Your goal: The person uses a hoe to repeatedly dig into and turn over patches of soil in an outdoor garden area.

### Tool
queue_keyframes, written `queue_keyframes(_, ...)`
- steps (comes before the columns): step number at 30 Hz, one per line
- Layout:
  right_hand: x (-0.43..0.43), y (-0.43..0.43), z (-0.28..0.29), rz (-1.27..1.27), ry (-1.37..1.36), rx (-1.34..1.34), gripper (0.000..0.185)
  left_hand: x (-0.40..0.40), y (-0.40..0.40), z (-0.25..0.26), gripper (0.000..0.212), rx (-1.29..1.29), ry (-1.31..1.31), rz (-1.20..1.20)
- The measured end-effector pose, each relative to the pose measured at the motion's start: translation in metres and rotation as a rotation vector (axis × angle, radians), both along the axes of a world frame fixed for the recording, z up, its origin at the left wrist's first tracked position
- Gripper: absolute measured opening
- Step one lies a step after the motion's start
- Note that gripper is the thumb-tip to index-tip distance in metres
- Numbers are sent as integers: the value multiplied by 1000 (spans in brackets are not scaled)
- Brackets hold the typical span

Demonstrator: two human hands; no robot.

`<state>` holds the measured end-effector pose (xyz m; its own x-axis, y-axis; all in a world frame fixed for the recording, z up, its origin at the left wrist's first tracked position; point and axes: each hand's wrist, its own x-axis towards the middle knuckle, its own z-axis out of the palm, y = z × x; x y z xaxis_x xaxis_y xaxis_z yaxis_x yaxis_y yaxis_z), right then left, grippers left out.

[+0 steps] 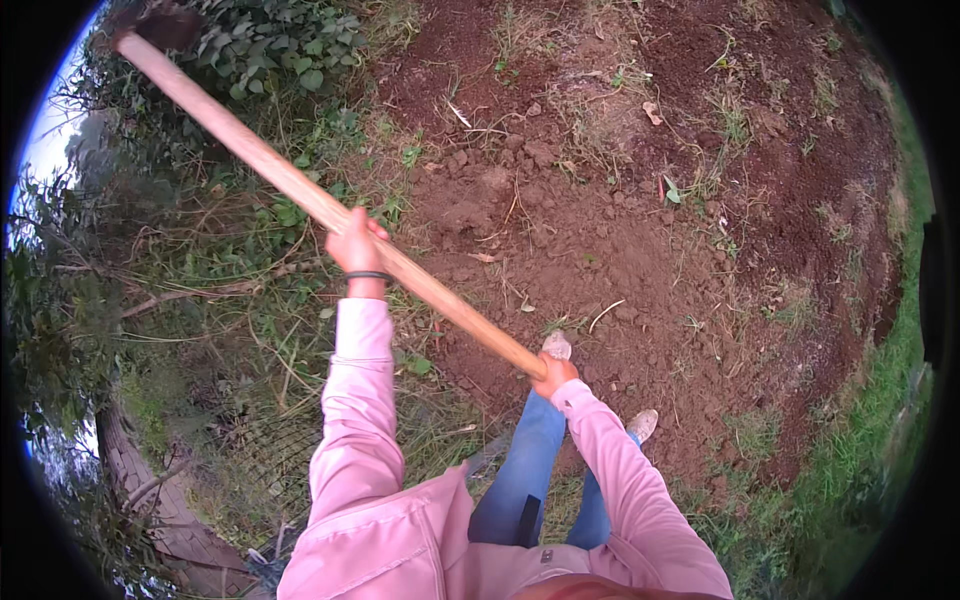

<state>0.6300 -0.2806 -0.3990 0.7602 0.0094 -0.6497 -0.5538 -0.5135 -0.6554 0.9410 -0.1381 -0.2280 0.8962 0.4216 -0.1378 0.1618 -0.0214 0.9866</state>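
Observation:
A long wooden handle (450, 304) runs slantwise from the upper left down to the front of my legs. It belongs to a digging tool, probably a hoe, whose dark head (161, 28) is blurred at the upper left among leaves. My left hand (355, 244), with a dark band at the wrist, grips the handle around its middle. Around the butt end, my right hand (556, 373) is closed, just above my forward shoe (557, 345). Below the handle lies loose, cloddy brown soil (570, 262).
Leafy shrubs (300, 45) and tangled vines (247, 277) border the soil on the left. A brick path (165, 495) shows at the lower left. Green grass (847, 465) edges the right side. My other shoe (643, 425) stands on the soil.

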Motion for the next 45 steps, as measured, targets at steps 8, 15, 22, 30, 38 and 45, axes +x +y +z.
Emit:
queue_keyframes(8, -216, -59, 87, 89, 605, -112, 39, -194, -31, -238, 14, -171, 803, 144)
queue_keyframes(15, -92, -71, 276, 124, 204, 138, 49, -52, 17, -158, 13, -356, 870, -229)
queue_keyframes(22, -201, -51, 255, 84, 244, 2, 36, -146, 22, -150, 18, -405, 786, -154)
queue_keyframes(30, -374, -131, 270, -16, 553, -581, 27, -359, -86, -113, 17, -784, 1093, -94)
queue_keyframes(38, -409, -123, 161, -45, 205, -519, 29, -338, -85, -77, 15, -588, 943, -149)
queue_keyframes(45, -141, -57, 123, -64, -179, -231, 39, -145, -39, 188, 14, -280, 169, -295)
